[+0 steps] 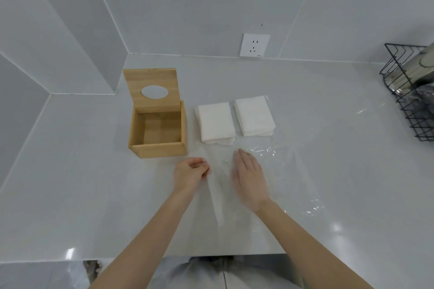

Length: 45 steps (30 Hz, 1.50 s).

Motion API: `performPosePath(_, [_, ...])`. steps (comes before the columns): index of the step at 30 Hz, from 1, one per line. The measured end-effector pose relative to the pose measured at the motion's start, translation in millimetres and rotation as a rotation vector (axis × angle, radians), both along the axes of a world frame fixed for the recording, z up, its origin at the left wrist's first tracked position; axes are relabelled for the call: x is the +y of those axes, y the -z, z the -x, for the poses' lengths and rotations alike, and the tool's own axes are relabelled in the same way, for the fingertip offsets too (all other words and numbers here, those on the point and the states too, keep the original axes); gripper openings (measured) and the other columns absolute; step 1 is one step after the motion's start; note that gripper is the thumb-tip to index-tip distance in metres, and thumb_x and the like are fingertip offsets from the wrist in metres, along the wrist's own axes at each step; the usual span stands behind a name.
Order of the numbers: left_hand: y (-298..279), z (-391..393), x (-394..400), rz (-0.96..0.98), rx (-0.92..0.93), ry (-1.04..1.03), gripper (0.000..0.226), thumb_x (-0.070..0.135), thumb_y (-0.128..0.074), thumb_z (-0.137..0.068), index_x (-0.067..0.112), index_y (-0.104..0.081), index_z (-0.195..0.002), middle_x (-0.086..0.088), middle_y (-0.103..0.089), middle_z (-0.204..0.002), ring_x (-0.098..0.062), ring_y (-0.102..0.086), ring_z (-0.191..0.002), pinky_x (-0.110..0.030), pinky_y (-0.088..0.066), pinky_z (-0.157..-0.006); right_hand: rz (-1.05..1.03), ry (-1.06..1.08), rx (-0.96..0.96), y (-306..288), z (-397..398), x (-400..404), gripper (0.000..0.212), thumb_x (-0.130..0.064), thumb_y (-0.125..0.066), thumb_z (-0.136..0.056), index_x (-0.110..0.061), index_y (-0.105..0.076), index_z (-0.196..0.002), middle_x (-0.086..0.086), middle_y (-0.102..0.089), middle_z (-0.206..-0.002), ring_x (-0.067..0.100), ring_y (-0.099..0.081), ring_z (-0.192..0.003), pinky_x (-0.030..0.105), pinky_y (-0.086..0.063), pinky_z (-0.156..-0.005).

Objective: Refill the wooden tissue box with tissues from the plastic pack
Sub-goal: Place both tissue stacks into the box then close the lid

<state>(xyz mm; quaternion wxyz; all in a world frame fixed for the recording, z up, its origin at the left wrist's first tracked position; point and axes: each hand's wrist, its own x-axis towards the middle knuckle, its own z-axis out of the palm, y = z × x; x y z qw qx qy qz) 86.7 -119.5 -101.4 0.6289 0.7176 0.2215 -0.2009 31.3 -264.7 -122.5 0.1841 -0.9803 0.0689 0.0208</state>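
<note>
1. Two hands near the bench's front edge: left hand (191, 171) pinches the clear plastic pack (234, 178); right hand (250, 179) lies flat on it, fingers straight, likely steadying it.
2. Two tissue stacks (216, 123) (254, 116), mid-bench, at the pack's far end.
3. One wooden tissue box (158, 132), left of stacks, lid raised, empty, ready for filling.

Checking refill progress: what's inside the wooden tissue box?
Nothing visible: the wooden tissue box stands open, lid up, showing bare floor. Its near wall hides a strip of floor. Both tissue stacks lie outside.
</note>
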Motion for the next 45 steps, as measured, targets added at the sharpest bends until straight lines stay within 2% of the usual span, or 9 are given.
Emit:
performPosePath(4, [-5,3,2,0.080,0.022,0.041,0.011,-0.005,-0.066,-0.077,0.006,-0.063,-0.075,0.003,-0.064,-0.046,-0.005,-0.061,-0.046,-0.017,-0.055,-0.055,-0.111,0.097,0.045,1,-24,2,0.060,-0.028,-0.022,-0.085,0.002,-0.043,-0.133,0.020,-0.045,-0.141,0.038,-0.044,-0.128,0.049,-0.038,-0.105])
performPosePath(7, [-11,2,5,0.137,0.029,0.099,0.012,-0.007,-0.063,-0.079,0.004,-0.062,-0.076,0.003,-0.064,-0.043,-0.004,-0.061,-0.044,-0.015,-0.054,-0.052,-0.265,0.215,-0.006,-2,-41,2,0.066,-0.034,-0.013,-0.086,0.001,-0.030,-0.140,0.018,-0.034,-0.147,0.034,-0.032,-0.135,0.039,-0.022,-0.114])
performPosePath(11, [-11,-1,10,0.153,0.072,0.121,0.010,-0.006,-0.065,-0.078,0.004,-0.063,-0.078,0.002,-0.066,-0.046,-0.005,-0.061,-0.044,-0.016,-0.055,-0.051,-0.544,0.404,-0.085,-10,-55,9,0.040,-0.017,-0.035,-0.097,-0.008,-0.038,-0.136,0.011,-0.044,-0.130,0.025,-0.046,-0.118,0.032,-0.037,-0.099])
performPosePath(15, [-8,-1,10,0.164,0.107,0.109,0.008,-0.005,-0.065,-0.078,0.003,-0.064,-0.082,0.003,-0.067,-0.049,-0.004,-0.062,-0.044,-0.015,-0.054,-0.050,-0.561,0.489,-0.027,-12,-70,15,0.038,-0.029,-0.046,-0.094,-0.006,-0.047,-0.125,0.014,-0.049,-0.115,0.022,-0.049,-0.088,0.031,-0.039,-0.081])
performPosePath(22, [-8,-3,8,0.178,0.120,0.105,0.007,-0.002,-0.065,-0.079,0.005,-0.065,-0.080,0.005,-0.068,-0.050,-0.004,-0.063,-0.048,-0.017,-0.054,-0.054,-0.427,0.605,0.088,-12,-89,19,0.044,-0.041,-0.051,-0.088,-0.008,-0.051,-0.118,0.010,-0.049,-0.118,0.031,-0.053,-0.107,0.039,-0.042,-0.084])
performPosePath(28, [-7,-6,9,0.179,0.114,0.086,0.006,-0.003,-0.064,-0.080,0.002,-0.066,-0.082,0.004,-0.067,-0.048,-0.004,-0.063,-0.047,-0.017,-0.055,-0.056,-0.656,0.735,0.035,-15,-91,20,0.037,-0.031,-0.065,-0.076,-0.004,-0.058,-0.101,0.012,-0.062,-0.102,0.029,-0.056,-0.100,0.041,-0.043,-0.093])
performPosePath(33, [-7,-11,11,0.140,0.075,0.087,0.007,-0.001,-0.065,-0.080,0.000,-0.067,-0.086,0.002,-0.066,-0.052,-0.006,-0.062,-0.049,-0.019,-0.056,-0.057,-1.001,0.796,0.048,-19,-76,6,0.043,-0.021,-0.069,-0.074,0.000,-0.056,-0.109,0.007,-0.061,-0.089,0.025,-0.060,-0.087,0.038,-0.047,-0.086])
performPosePath(38, [-8,-16,19,0.137,0.017,0.004,0.008,-0.003,-0.062,-0.082,0.005,-0.065,-0.084,0.008,-0.066,-0.046,-0.001,-0.061,-0.046,-0.014,-0.055,-0.054,-1.347,0.767,0.057,-20,-45,-10,0.020,-0.007,-0.068,-0.073,-0.006,-0.064,-0.093,0.013,-0.064,-0.083,0.025,-0.060,-0.076,0.034,-0.047,-0.072])
performPosePath(45, [-12,3,29,0.127,0.113,0.067,0.006,0.008,-0.067,-0.079,0.002,-0.068,-0.076,-0.001,-0.068,-0.055,-0.009,-0.065,-0.051,-0.016,-0.055,-0.054,-1.200,0.753,0.045,-22,-2,-27,0.010,-0.018,-0.058,-0.087,-0.020,-0.061,-0.078,0.001,-0.060,-0.076,0.019,-0.056,-0.073,0.026,-0.046,-0.062])
